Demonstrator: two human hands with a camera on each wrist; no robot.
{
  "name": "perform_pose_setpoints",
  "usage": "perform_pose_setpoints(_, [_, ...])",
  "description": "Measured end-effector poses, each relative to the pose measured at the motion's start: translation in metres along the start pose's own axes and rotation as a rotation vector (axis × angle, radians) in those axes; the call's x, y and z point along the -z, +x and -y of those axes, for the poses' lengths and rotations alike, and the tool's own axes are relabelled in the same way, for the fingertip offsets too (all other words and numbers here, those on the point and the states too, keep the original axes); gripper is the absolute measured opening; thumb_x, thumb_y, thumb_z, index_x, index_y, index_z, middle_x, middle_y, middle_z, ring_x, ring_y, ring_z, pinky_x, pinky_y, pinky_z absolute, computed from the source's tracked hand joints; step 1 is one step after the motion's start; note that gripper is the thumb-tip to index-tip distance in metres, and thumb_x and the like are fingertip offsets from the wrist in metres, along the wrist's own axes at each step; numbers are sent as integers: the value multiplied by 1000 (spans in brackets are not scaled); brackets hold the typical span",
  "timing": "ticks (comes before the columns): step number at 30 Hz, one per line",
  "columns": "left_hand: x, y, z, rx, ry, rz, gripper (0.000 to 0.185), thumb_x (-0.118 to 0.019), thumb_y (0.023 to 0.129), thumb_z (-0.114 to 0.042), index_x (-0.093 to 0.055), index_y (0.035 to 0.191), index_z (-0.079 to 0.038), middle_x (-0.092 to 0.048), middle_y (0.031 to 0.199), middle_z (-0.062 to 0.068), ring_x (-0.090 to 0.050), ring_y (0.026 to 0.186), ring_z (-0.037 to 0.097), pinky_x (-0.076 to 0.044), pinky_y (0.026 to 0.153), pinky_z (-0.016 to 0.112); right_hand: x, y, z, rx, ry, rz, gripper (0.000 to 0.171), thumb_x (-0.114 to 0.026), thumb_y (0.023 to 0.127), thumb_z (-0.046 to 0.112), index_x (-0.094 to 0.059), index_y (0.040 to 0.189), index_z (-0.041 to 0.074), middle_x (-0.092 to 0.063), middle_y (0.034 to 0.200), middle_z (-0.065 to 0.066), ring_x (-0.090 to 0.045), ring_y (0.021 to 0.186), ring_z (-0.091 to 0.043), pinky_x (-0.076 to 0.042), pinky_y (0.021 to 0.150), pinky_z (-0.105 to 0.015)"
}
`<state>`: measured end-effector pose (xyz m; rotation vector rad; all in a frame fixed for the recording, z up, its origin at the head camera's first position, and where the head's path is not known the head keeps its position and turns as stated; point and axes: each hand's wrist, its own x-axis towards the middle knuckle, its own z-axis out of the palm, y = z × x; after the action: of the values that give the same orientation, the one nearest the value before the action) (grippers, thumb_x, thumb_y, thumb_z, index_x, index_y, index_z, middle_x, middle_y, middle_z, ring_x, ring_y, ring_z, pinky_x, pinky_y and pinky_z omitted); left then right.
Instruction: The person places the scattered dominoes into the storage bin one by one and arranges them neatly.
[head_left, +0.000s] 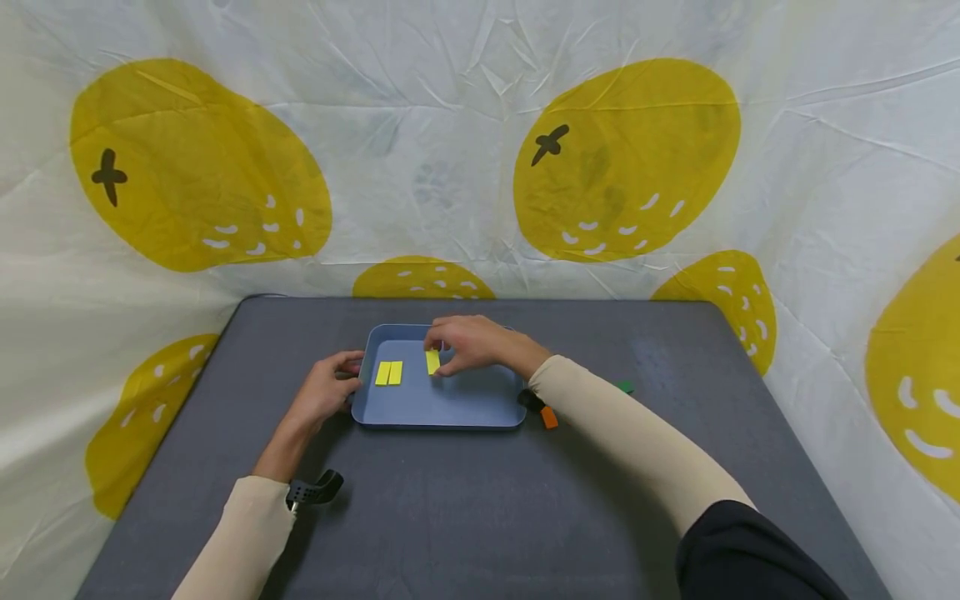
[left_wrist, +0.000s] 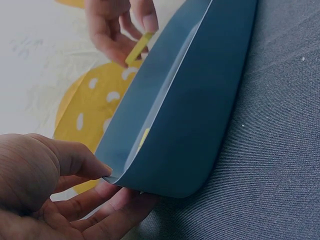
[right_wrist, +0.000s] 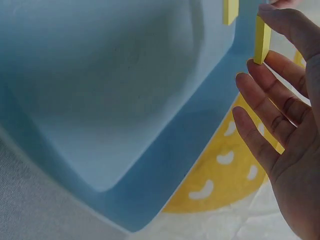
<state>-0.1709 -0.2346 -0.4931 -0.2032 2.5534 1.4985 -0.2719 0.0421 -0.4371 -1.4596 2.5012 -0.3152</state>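
A shallow blue tray [head_left: 457, 408] lies on the dark table. At its left end my left hand [head_left: 326, 387] pinches the rim, thumb on top and fingers below the outer wall in the left wrist view. Over the tray, my right hand [head_left: 480, 343] holds a flat yellow block [right_wrist: 261, 41] upright between thumb and fingertips, its other fingers spread. Two more yellow blocks, one on the left [head_left: 382, 373] and one on the right [head_left: 395, 373], lie side by side on the tray floor near its left end.
An orange block [head_left: 550, 417] lies just right of the tray. Partly hidden behind the right forearm is a green piece [head_left: 626, 387]. The grey table [head_left: 450, 517] ends at a white curtain [head_left: 435, 183] printed with yellow fruit. A black strap [head_left: 315, 488] sits at the left wrist.
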Motion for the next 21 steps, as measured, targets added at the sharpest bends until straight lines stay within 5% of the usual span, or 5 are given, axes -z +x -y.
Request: perform_pose_setpoints(21, [1, -1, 3, -4, 5, 0, 55, -55, 100, -4, -44, 153, -8, -50, 140, 23, -55, 116, 37, -58, 70, 38, -22, 40, 16, -61, -106, 49, 45, -75, 89, 47, -67, 123, 19, -61, 117, 2, -58, 103, -11, -50, 85, -32])
